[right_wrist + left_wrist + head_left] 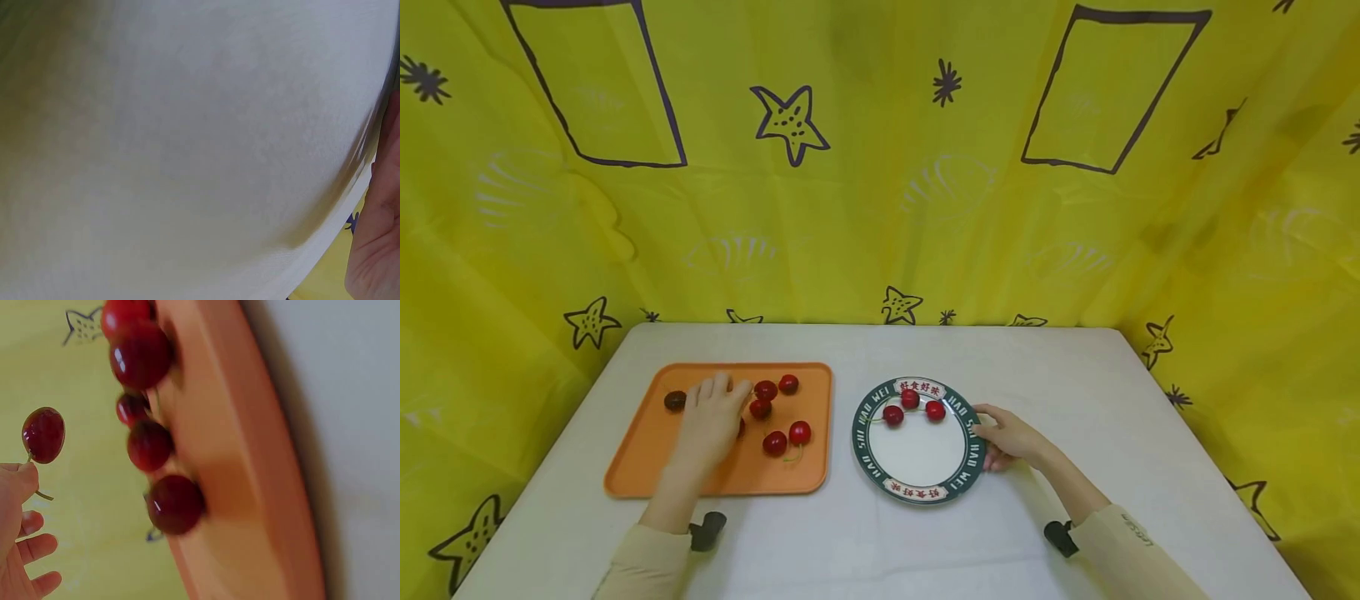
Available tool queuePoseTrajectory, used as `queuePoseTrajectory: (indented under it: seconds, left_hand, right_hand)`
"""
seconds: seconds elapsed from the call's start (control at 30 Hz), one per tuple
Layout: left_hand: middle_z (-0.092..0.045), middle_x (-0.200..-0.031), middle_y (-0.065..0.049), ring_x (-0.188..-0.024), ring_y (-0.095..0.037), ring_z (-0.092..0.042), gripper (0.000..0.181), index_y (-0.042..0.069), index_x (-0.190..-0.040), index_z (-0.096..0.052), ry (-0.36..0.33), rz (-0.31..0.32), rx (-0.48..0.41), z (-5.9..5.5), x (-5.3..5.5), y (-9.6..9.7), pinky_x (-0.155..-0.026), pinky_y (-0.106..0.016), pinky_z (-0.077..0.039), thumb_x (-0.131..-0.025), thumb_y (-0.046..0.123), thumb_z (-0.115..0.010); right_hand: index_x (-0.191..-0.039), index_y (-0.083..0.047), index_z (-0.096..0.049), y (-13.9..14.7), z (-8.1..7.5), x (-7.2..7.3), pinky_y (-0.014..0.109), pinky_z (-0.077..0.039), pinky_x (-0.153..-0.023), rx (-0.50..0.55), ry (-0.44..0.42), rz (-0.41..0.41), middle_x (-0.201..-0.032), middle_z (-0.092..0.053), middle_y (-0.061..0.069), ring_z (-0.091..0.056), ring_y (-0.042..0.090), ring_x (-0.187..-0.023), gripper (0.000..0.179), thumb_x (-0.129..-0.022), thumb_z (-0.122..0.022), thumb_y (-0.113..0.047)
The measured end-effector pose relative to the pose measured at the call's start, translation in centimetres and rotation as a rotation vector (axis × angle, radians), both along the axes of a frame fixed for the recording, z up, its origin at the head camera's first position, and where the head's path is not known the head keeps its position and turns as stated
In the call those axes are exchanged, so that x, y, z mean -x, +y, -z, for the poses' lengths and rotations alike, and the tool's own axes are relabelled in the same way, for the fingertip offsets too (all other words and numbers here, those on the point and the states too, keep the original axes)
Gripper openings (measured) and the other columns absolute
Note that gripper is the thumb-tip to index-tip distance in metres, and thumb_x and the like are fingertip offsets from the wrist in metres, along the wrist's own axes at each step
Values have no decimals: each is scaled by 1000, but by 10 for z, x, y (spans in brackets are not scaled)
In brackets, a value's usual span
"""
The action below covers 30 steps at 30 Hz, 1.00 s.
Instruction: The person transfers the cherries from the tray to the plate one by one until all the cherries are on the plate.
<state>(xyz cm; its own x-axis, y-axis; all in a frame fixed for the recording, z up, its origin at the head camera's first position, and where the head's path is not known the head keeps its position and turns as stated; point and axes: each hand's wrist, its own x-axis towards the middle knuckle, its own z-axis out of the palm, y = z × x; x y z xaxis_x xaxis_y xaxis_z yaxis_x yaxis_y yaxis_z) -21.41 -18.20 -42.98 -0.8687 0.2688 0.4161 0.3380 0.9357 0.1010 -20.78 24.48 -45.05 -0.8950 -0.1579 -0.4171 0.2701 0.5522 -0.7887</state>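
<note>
My left hand is over the orange tray. In the left wrist view its thumb and finger pinch a dark red cherry by the stem, raised above the tray, the other fingers loosely bent. Several more cherries lie on the tray, a few with stems, and one darker cherry sits near its left side. My right hand grips the right rim of a round white plate with a green lettered border. Three cherries rest in the plate's upper half.
Tray and plate stand side by side on a white-covered table. Yellow patterned curtain hangs behind the table and along both sides. A black wrist device shows beside the left sleeve, another beside the right sleeve.
</note>
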Motion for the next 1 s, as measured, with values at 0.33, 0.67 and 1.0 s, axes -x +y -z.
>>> queuePoseTrajectory:
  seconds: [0.33, 0.67, 1.0]
  left_hand:
    - [-34, -88, -9, -84, -29, -38, 12, 13, -90, -49, 17, 47, 7, -4, 5, 43, -83, -46, -33, -87, 13, -61]
    - [-37, -90, -8, -84, -27, -39, 11, 15, -93, -51, 33, 130, -1, -4, 7, 88, -81, -43, -33, -87, 12, -59]
    - [-40, -99, -7, -92, -26, -41, 19, 19, -105, -53, -63, 177, 84, 0, 6, 131, -90, -42, -34, -89, 9, -56]
  right_hand:
    - [-139, -7, -31, 1, 2, 2, 23, -47, -44, -7, -1, 10, -58, -59, 8, -55, 14, -43, 47, -95, -46, -17]
    - [-139, -5, -30, 2, 0, 0, 24, -47, -44, 25, 11, -12, -57, -58, 7, -55, 14, -43, 48, -96, -46, -17]
    - [-139, -5, -30, 2, 2, 0, 23, -47, -44, 26, 15, -15, -57, -58, 7, -55, 13, -43, 47, -96, -45, -17]
